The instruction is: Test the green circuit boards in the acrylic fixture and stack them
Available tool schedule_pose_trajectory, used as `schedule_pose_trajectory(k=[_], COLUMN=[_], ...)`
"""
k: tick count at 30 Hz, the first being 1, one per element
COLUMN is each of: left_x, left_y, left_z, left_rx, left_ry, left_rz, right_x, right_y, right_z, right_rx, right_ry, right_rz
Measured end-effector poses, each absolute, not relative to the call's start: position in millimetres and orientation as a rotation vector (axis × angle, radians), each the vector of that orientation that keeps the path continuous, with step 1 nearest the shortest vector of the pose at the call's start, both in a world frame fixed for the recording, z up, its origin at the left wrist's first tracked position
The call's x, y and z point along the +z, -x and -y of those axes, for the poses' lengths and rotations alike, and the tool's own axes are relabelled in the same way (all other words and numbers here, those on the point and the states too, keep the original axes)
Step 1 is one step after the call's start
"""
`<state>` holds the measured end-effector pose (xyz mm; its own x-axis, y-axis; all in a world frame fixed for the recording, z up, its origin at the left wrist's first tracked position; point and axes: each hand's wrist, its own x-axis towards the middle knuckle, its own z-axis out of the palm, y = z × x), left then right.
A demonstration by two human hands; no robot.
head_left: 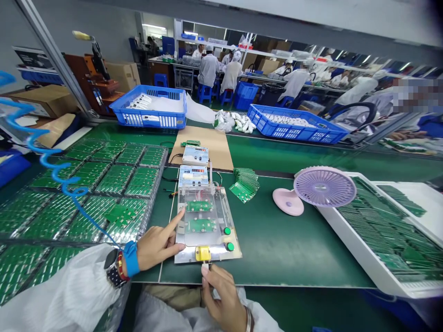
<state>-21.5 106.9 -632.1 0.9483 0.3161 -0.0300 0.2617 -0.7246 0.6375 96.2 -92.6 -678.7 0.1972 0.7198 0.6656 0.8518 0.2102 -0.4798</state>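
My left hand (157, 247) reaches over the left edge of a clear-topped test fixture (190, 242). Its index finger and thumb are stretched out and touch the fixture's edge, with the other fingers curled. Under the clear cover lie two green circuit boards, an upper board (200, 206) and a lower board (202, 225). A yellow block (202, 253) sits at the fixture's front. Just below it my right hand (223, 295) pinches a small whitish plug-like piece (205, 266); whether it is joined to the block I cannot tell. Two green buttons (230, 246) are at the fixture's right.
Clear trays (148, 221) of green boards fill the left side, with a coiled blue cord (57, 173) above them. Behind the fixture stand two meter boxes (193, 176). Fanned boards (245, 184), a purple fan (323, 186) and a white board tray (360, 249) are rightward.
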Motion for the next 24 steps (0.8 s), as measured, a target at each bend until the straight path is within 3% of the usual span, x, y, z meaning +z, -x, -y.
schedule_pose_trajectory(k=[11, 24], left_x=[-637.9, -636.4], left_y=[23.1, 22.8], left_z=[-109.2, -107.6], left_rx=[0.052, 0.106], left_ry=[-2.501, -2.536], left_rz=[-0.434, -0.432], right_x=[-630.9, -562.8], right_y=[-124.2, -202.6], right_z=[89.9, 2.3], right_rx=[-0.066, 0.069], right_ry=[2.066, 1.556], right_rz=[1.601, 1.501])
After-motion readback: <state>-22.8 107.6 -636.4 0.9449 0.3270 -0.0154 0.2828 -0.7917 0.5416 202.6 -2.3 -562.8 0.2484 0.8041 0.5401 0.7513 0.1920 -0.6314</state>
